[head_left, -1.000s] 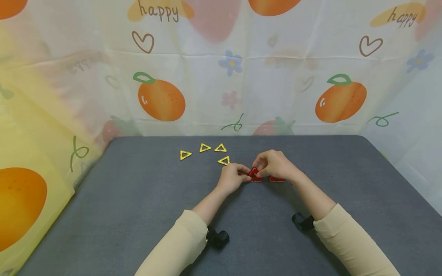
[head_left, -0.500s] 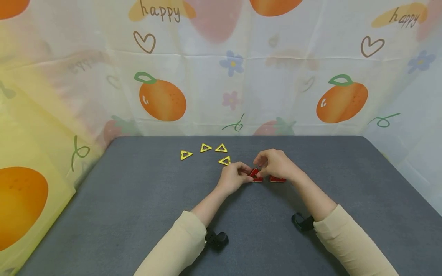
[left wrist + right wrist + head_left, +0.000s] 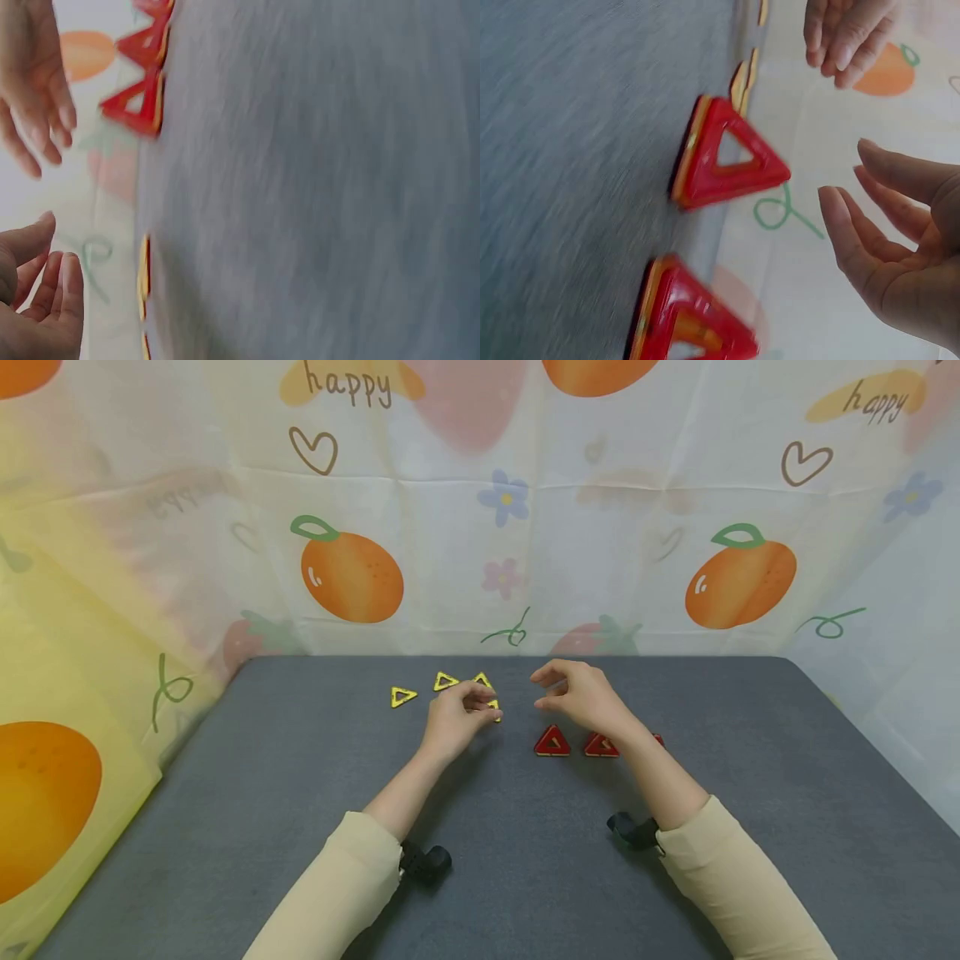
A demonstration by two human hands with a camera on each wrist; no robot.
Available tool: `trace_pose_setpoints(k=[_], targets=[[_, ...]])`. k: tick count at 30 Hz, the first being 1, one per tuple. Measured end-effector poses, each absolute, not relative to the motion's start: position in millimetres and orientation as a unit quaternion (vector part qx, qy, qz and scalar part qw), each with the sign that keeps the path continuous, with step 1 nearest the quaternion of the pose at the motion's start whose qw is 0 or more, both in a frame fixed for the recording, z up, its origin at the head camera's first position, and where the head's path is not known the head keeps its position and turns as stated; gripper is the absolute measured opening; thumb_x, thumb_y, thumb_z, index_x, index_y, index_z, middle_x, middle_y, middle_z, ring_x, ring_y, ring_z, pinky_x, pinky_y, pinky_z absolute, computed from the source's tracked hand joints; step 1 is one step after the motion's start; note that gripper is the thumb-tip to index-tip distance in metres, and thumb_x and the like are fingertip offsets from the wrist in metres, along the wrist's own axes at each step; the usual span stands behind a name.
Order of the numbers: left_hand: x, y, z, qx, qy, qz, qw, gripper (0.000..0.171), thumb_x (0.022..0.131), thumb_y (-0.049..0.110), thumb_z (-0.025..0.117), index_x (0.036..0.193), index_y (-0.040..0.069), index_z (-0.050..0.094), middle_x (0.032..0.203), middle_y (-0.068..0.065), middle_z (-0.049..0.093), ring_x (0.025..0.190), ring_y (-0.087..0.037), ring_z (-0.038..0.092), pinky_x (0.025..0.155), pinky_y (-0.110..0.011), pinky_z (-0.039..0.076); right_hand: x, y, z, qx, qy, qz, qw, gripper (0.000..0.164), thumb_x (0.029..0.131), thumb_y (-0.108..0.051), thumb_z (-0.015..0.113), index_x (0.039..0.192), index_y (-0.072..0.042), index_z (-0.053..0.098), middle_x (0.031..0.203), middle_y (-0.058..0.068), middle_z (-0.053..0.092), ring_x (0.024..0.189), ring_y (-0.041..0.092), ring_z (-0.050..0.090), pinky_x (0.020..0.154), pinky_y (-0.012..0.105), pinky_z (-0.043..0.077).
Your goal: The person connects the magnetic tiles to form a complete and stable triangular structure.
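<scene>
My left hand (image 3: 455,718) hovers by the yellow triangular frames, fingers relaxed, thumb and fingertips apart in the left wrist view. It partly covers two yellow triangles, one nearer (image 3: 497,713) and one behind (image 3: 481,677). Above and behind a red triangular frame (image 3: 552,752) is my right hand (image 3: 583,695), loosely curved and holding nothing. That red frame stands raised, with a yellow strip along its bottom edge. Beside it stands a second similar red piece (image 3: 694,304). A third red piece (image 3: 658,739) is mostly hidden behind the right forearm.
Two more flat yellow triangles, one at the left (image 3: 393,697) and one farther back (image 3: 438,682), lie on the grey table (image 3: 300,827). A printed cloth (image 3: 450,568) hangs behind the table's far edge. Black wrist cameras sit under both sleeves.
Both hands have left the leftmost red piece, which now stands by itself. The left hand has moved left to the yellow triangles; the right has moved back and slightly left.
</scene>
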State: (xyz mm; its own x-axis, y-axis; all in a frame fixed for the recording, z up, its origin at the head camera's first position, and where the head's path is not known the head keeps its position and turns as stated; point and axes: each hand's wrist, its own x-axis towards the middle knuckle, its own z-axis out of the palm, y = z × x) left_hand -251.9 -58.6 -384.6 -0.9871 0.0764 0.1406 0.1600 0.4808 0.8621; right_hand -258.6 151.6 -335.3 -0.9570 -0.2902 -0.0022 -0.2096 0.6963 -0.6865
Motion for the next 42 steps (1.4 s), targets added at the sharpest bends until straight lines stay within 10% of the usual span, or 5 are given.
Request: trace_pose_setpoints(k=[11,25,33,38,42], targets=[[-272.3,-124.9,-369.5,0.022,-0.859,-0.499,0.11,0.03,0.093,0.018,0.07,0.121,0.007,0.066,0.124,-0.017,0.067,0.112,-0.032,0.063,0.097,-0.045,0.051,-276.1,114.5,-334.5,-0.114,0.897,-0.422,0.069,0.036,0.094,-0.02,0.068,0.13,-0.015,0.061,0.135,0.013,0.06,0.12,0.032,0.059,0.094,0.044,0.056],[-285.2,-183.3,-387.9,0.03,-0.921,-0.384,-0.06,0.057,0.106,0.025,0.043,0.155,0.002,0.025,0.146,-0.032,0.039,0.139,-0.048,0.035,0.108,-0.058,0.04,-307.4,86.9,-350.0,-0.093,0.904,-0.388,0.152,0.049,0.094,-0.018,0.068,0.138,-0.003,0.052,0.142,0.021,0.052,0.119,0.035,0.061,0.095,0.041,0.056],[-291.8,-185.8,-394.5,0.011,-0.943,-0.326,-0.072,0.056,0.106,0.026,0.044,0.156,0.007,0.027,0.142,-0.033,0.036,0.131,-0.05,0.041,0.103,-0.058,0.041,-312.5,75.4,-360.0,-0.072,0.931,-0.301,0.192,0.054,0.088,-0.017,0.075,0.135,0.001,0.056,0.142,0.017,0.055,0.117,0.033,0.064,0.1,0.04,0.053],[-294.4,-182.5,-397.2,0.022,-0.951,-0.302,-0.067,0.054,0.106,0.031,0.043,0.155,0.01,0.031,0.148,-0.034,0.031,0.137,-0.053,0.033,0.109,-0.063,0.036,-313.2,69.5,-363.1,-0.069,0.951,-0.257,0.16,0.018,0.082,-0.018,0.082,0.08,-0.006,0.067,0.102,0.008,0.069,0.081,0.019,0.057,0.072,0.027,0.048],[-294.1,-178.9,-397.3,0.035,-0.953,-0.294,-0.066,0.053,0.107,0.034,0.042,0.155,0.013,0.032,0.151,-0.034,0.025,0.138,-0.054,0.03,0.111,-0.064,0.033,-314.3,67.4,-366.3,-0.073,0.956,-0.242,0.146,0.056,0.08,-0.017,0.083,0.054,-0.016,0.033,0.057,-0.004,0.033,0.055,0.011,0.021,0.054,0.024,0.022]])
